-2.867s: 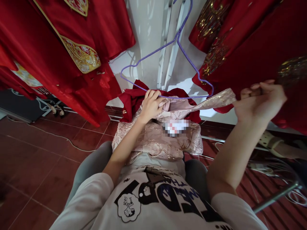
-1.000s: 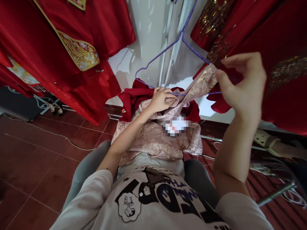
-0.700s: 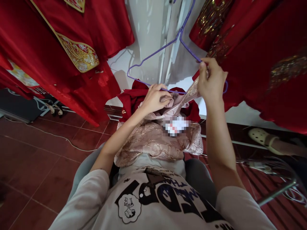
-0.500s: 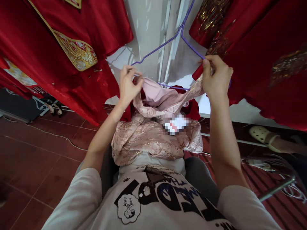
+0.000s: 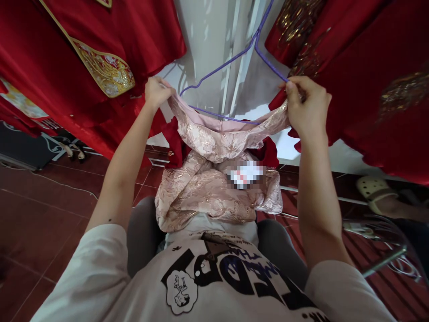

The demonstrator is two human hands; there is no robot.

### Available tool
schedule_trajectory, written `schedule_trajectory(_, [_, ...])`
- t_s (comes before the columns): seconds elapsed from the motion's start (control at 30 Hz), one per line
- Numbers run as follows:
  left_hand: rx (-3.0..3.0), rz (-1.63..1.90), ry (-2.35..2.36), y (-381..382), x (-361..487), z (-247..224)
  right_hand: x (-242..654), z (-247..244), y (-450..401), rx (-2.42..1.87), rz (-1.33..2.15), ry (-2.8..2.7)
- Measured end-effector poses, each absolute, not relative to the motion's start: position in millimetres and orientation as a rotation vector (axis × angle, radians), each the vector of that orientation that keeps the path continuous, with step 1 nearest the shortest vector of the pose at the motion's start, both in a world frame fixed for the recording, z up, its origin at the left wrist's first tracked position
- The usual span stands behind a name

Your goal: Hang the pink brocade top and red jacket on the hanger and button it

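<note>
A pink brocade dress with a gold sheen lies bunched over my lap, its upper edge stretched wide between both hands. My left hand is closed on the left end of that edge, out beyond the left tip of a purple hanger. Pinched in my right hand is the dress's right end, up against the hanger's right arm. The hanger's lower bar runs across the neckline, above the pale pink lining. A white tag-like patch, blurred out, rests on the dress front.
Red garments with gold decoration hang at the left and the right. A co-worker's foot in a cream clog is at the right, near a metal-framed rack. Heeled shoes stand at the left on red floor tiles.
My left hand has moved outward to the left and drawn the dress's upper edge taut. The neckline has opened out flat. My right hand has shifted slightly right, still gripping.
</note>
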State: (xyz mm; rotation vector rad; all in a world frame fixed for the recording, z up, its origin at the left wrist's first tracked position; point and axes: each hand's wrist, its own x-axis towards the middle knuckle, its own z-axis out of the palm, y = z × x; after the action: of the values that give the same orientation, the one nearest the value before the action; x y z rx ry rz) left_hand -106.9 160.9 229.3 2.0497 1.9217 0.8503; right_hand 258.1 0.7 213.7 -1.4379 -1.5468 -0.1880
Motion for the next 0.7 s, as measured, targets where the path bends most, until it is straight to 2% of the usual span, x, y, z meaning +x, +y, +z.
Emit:
schedule_trajectory(0.1, [1.938, 0.922, 2.058, 167, -92, 238, 259, 213, 2, -1.418, -0.211, -1.545])
schedule_trajectory(0.27, [1.847, 0.702, 2.184, 177, -96, 232, 258, 213, 3, -1.443, -0.202, -1.536])
schedule_trajectory(0.4, [1.846, 0.724, 2.140, 181, -107, 226, 258, 212, 4, -1.464, -0.195, -1.531])
schedule_trajectory(0.6, [2.015, 1.012, 1.911, 169, -71, 249, 256, 212, 1, -1.447, -0.179, -1.552])
schedule_trajectory(0.7, [2.191, 1.273, 1.568, 150, -32, 265, 255, 210, 1, -1.428, -0.168, -1.548])
